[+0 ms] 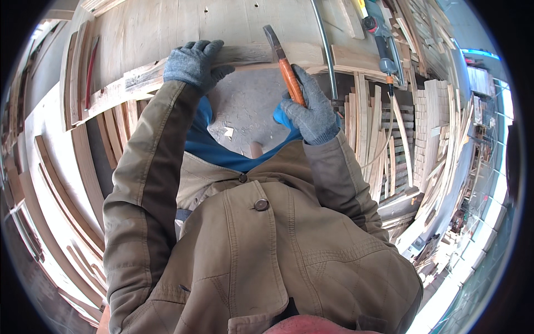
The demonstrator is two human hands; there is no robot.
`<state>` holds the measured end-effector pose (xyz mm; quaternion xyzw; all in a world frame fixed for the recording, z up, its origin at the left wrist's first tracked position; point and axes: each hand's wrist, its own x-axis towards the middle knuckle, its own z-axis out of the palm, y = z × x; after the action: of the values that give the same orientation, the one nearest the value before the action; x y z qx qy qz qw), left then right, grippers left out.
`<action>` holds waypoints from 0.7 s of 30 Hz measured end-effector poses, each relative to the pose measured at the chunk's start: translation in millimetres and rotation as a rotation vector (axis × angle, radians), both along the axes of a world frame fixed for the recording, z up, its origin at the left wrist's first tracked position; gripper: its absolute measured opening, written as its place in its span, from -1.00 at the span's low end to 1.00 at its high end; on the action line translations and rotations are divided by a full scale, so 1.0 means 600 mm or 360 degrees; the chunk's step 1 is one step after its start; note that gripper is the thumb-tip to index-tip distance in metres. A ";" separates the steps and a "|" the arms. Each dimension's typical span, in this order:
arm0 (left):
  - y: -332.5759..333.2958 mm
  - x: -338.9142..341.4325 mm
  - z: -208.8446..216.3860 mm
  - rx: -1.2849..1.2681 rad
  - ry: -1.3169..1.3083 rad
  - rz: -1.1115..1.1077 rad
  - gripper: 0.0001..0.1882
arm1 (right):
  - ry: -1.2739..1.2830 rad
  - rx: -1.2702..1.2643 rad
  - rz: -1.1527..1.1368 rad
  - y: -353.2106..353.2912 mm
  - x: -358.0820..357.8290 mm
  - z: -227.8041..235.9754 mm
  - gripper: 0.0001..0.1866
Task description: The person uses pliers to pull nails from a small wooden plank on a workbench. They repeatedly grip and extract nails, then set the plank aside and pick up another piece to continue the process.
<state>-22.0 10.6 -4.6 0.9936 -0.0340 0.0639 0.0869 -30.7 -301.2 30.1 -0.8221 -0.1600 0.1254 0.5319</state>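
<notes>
My left hand (192, 64), in a grey knit glove, rests on a greyish wooden board (245, 54) along the near edge of the workbench. Its fingers curl over the board and its thumb points right along the near side. In my right hand (312, 108), also gloved in grey, is an orange-handled hand tool (290, 82). The fingers wrap the lower handle, and the dark, narrow metal end points away from me, above the board. Whether that end is a blade or a hammer head seen edge-on, I cannot tell.
The pale wooden bench top (239, 22) spreads ahead, with a metal pipe (324, 42) across its right side. A power tool (384, 47) with a hose is farther right. Stacked wood strips (434, 117) stand at right; long boards (72, 206) are at left. Shavings litter the floor (245, 106).
</notes>
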 end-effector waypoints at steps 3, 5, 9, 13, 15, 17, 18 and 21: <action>-0.001 0.002 -0.002 -0.0019 0.0012 0.0005 -0.24 | -0.0009 -0.0031 -0.0010 0.014 -0.006 -0.013 -0.23; -0.001 0.002 -0.001 -0.0046 0.0015 0.0017 -0.23 | 0.0085 -0.0115 0.0026 0.019 -0.008 -0.018 -0.26; -0.002 0.002 0.002 0.0048 0.0079 0.0033 -0.20 | 0.0236 -0.0115 0.0006 0.024 -0.002 -0.005 -0.29; -0.004 0.005 0.005 0.0032 0.0144 0.0056 -0.21 | 0.0010 0.0155 -0.0051 0.016 -0.009 0.025 -0.31; -0.003 0.006 0.006 0.0030 0.0149 0.0059 -0.21 | -0.0171 0.0102 -0.0103 0.025 -0.013 0.023 -0.32; -0.003 0.006 0.006 0.0038 0.0155 0.0064 -0.21 | 0.0057 0.0052 -0.0141 0.039 -0.017 0.012 -0.34; -0.004 0.006 0.006 0.0056 0.0140 0.0061 -0.20 | 0.0087 -0.0037 -0.0094 0.040 -0.015 0.009 -0.36; -0.003 0.007 0.007 0.0074 0.0160 0.0091 -0.19 | 0.0316 -0.0174 -0.0060 0.039 -0.009 0.006 -0.39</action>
<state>-17.5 9.0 -0.2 0.9979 -0.0027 0.0156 0.0635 -36.2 -277.8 33.8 -0.8363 -0.0839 0.2046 0.5017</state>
